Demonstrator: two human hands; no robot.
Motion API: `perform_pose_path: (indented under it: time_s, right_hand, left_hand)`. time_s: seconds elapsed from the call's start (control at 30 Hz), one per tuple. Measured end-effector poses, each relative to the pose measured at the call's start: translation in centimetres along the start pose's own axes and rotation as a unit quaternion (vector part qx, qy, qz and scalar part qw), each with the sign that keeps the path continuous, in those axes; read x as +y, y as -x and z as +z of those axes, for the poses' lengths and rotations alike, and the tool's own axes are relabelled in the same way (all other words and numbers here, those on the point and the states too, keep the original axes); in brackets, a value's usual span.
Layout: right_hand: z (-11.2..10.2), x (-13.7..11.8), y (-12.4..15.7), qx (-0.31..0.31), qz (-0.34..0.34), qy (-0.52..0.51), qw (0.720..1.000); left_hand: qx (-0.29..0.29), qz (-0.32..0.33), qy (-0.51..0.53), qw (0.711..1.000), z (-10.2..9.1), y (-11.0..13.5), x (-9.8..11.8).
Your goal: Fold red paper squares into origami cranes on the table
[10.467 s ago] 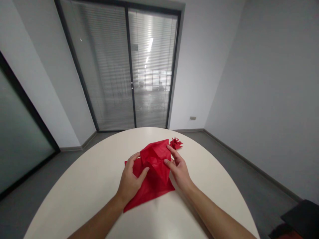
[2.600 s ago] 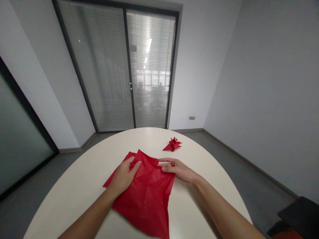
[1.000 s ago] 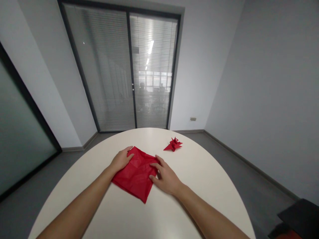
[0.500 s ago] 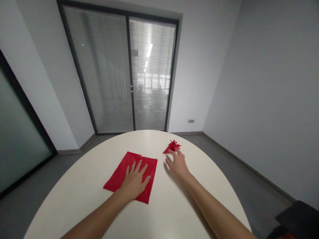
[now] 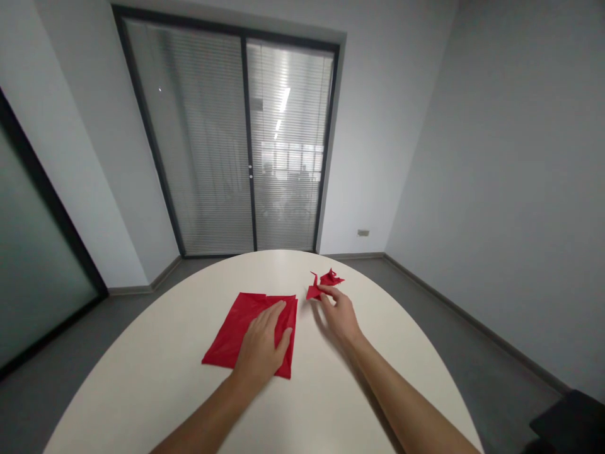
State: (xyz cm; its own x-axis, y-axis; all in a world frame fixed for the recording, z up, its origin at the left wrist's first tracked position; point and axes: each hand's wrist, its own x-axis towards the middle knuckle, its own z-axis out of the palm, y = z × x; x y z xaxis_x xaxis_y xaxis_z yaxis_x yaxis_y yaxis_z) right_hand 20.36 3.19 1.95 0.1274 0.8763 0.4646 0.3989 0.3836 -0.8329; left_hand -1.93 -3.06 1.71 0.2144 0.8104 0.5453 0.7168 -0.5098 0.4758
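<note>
My left hand [image 5: 261, 340] lies on a flat, creased red bag or sheet [image 5: 227, 340]; its material is hard to tell. The fingers are stretched out and close together, with the thumb apart. To the right, my right hand [image 5: 341, 316] pinches a small red folded paper crane [image 5: 313, 291] between thumb and fingers; part of it is hidden behind the fingertips. Just beyond that hand sits more red folded paper [image 5: 331, 277] with pointed tips, one or more pieces, on the far right of the table.
Both hands work over a round white table [image 5: 278, 268]. Behind it stand a glass partition with blinds [image 5: 208, 157] and a pale wall [image 5: 491, 145] with a socket [image 5: 363, 233]. A dark chair-like object [image 5: 571, 419] shows at the lower right.
My right hand has closed on a paper crane and drawn it slightly left, apart from the other red paper. My left hand's fingers have come together, and the red sheet has shifted slightly.
</note>
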Motion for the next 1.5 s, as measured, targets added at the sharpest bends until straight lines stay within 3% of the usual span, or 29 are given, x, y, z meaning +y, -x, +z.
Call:
perform_pose_path:
  time_s: [0.13,0.2,0.37,0.57,0.67,0.83,1.07,1.3,1.5]
  right_hand:
    - [1.0,-3.8,2.2,-0.123,-0.013,-0.096,0.988]
    - [1.3,-5.4,3.0,-0.152,-0.011,-0.129,0.98]
    - [1.5,-6.5,3.7,-0.138,-0.024,-0.122,0.983]
    - [1.4,-5.7,3.5,-0.068,-0.11,-0.025,0.991]
    - [1.3,-5.8,3.7,-0.063,-0.131,0.008,0.989]
    - [1.5,-6.1,4.0,-0.109,-0.075,-0.036,0.99]
    - [2.0,-6.3,4.2,-0.151,-0.029,-0.12,0.981]
    - [2.4,-5.6,3.9,-0.125,0.037,-0.204,0.97]
    - [2.6,-6.0,4.0,-0.065,0.037,-0.229,0.971]
  left_hand:
    - [0.038,-0.062,0.138,0.988,0.4,0.1,0.4]
    - [0.049,-0.092,0.21,0.972,0.5,-0.1,0.6]
    - [0.056,-0.143,0.326,0.933,0.3,-0.7,1.1]
    - [0.038,-0.174,0.348,0.92,0.6,-0.6,1.7]
    - [0.027,-0.181,0.36,0.915,0.8,-0.5,1.8]
    - [0.003,-0.159,0.377,0.912,0.7,-0.4,1.9]
    - [0.052,-0.191,0.383,0.902,0.7,-0.5,1.8]
    - [0.036,-0.164,0.363,0.917,0.8,-0.5,2.0]
    - [0.096,-0.071,0.194,0.974,0.3,0.8,2.3]
